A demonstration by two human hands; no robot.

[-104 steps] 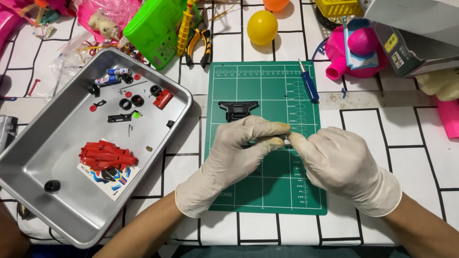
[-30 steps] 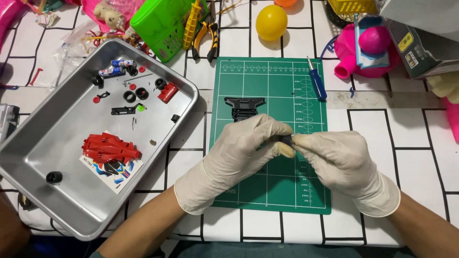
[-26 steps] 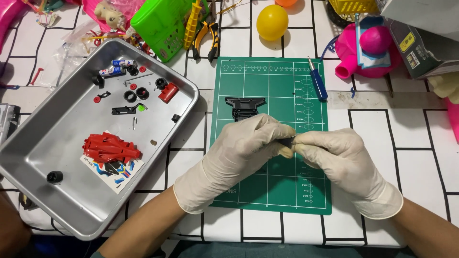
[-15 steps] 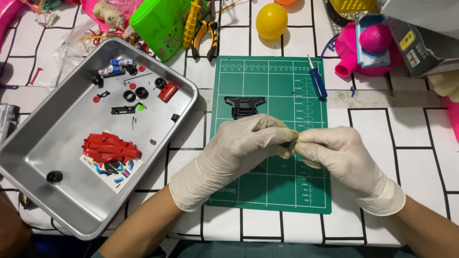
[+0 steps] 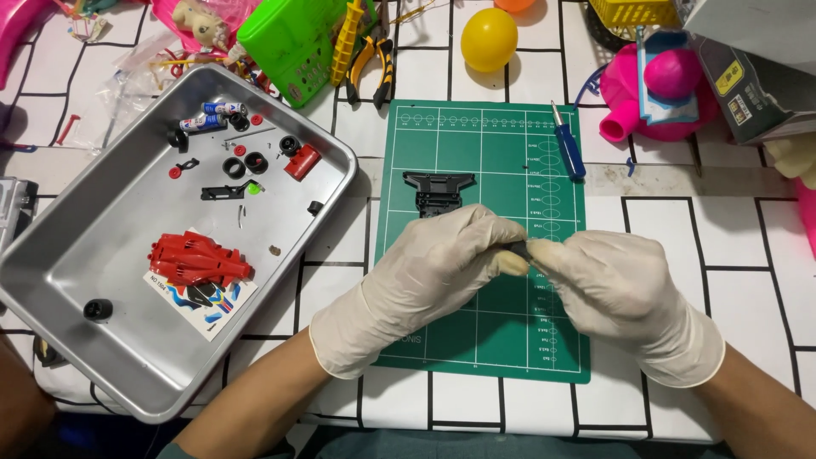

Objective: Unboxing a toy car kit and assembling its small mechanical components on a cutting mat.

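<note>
Latex-gloved, my left hand (image 5: 425,280) and right hand (image 5: 616,297) are pinching one small black part (image 5: 517,248) between their fingertips, both grips clamped together on it above the green cutting mat (image 5: 484,340). I'm judging the gloves slippery: a slip could be flicking the piece off the surface. Farther out, the black chassis piece (image 5: 438,191) and blue screwdriver (image 5: 568,146) are lying where a stray elbow could be knocking them toward the metal tray (image 5: 102,357).
</note>
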